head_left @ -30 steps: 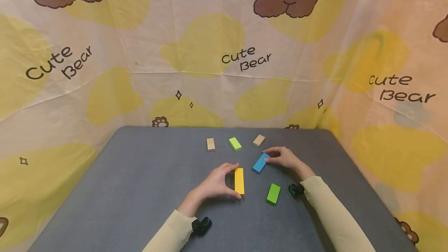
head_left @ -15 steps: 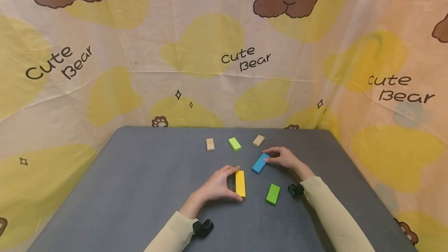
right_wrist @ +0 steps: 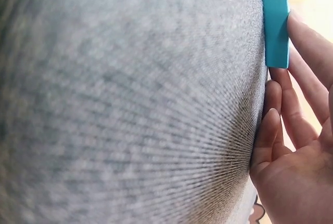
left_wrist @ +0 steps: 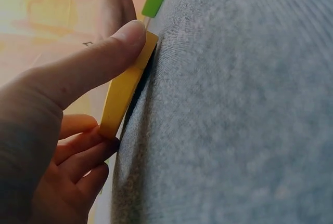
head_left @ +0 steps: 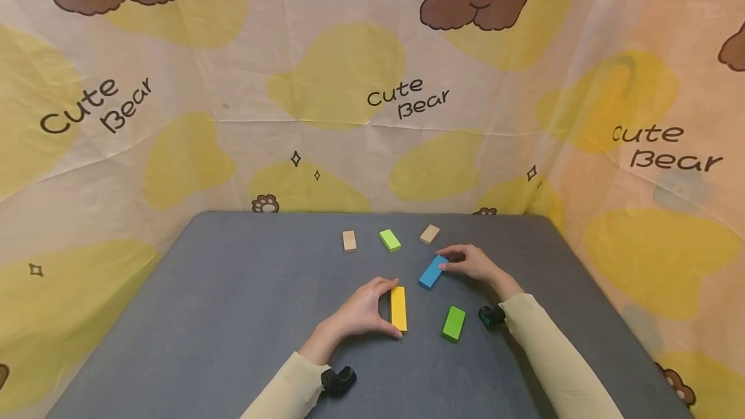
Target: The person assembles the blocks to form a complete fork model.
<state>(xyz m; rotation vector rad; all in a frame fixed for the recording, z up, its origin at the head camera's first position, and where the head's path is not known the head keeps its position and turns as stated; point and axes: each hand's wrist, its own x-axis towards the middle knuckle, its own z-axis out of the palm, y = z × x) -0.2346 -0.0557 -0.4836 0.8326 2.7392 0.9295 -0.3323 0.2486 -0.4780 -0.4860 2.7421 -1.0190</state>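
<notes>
A yellow block [head_left: 398,310] is pinched lengthwise by my left hand [head_left: 362,309], thumb at its near end and fingertips at the far end. In the left wrist view, dark shadow runs beneath that block [left_wrist: 123,96]; whether it touches the table is unclear. Beyond it to the right, my right hand [head_left: 473,262] holds the far end of a slanted blue block [head_left: 432,272]. The right wrist view has the thumb on the face of the blue block [right_wrist: 276,21], with other fingers partly hidden behind it. A green block [head_left: 454,324] lies right of the yellow one, touched by neither hand.
Along the back of the grey table [head_left: 262,290] lie a small wooden block [head_left: 349,241], a light green block [head_left: 390,240] and a second wooden block [head_left: 429,235]. A bear-print cloth [head_left: 326,83] hangs behind and at both sides.
My left hand has shifted the yellow block slightly toward me, moving a little right and then back left. My right hand and the blue block stay practically still.
</notes>
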